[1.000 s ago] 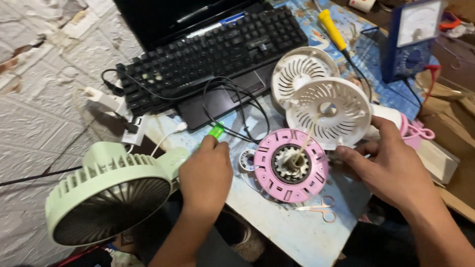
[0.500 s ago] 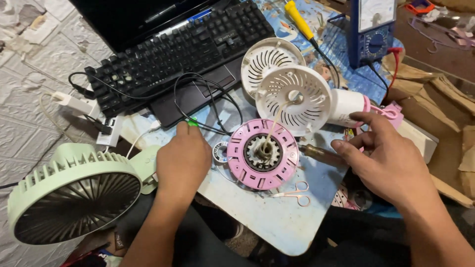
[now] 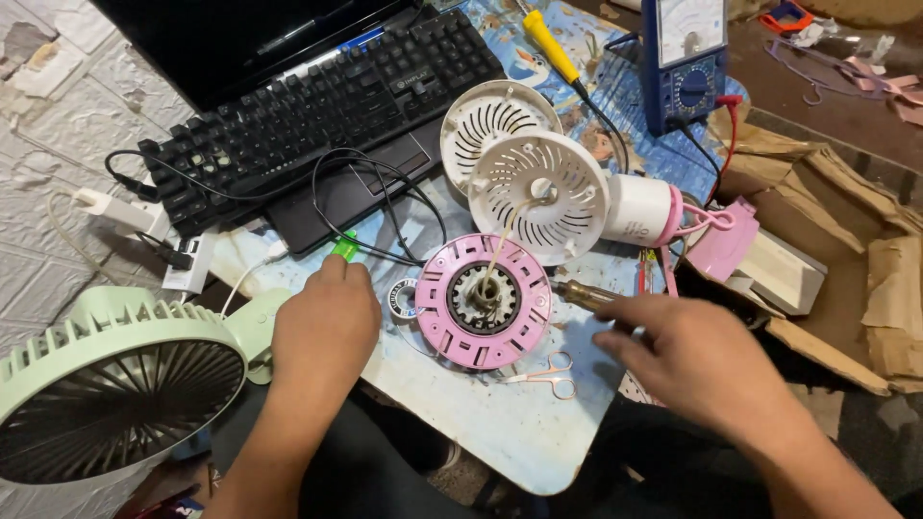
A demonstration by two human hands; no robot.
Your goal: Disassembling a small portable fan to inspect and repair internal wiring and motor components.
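Head view: right hand (image 3: 697, 360) had shifted toward the pink motor disc (image 3: 483, 300), fingers loosely spread, empty; left hand (image 3: 325, 322) stayed beside the disc, grip unclear.

Pink motor plate (image 3: 481, 300) looks like matt plastic, white grilles (image 3: 538, 192) smooth plastic too. Scissors (image 3: 548, 373) are shiny metal, the box (image 3: 846, 279) rough torn cardboard, bench (image 3: 500, 432) top glossy printed.
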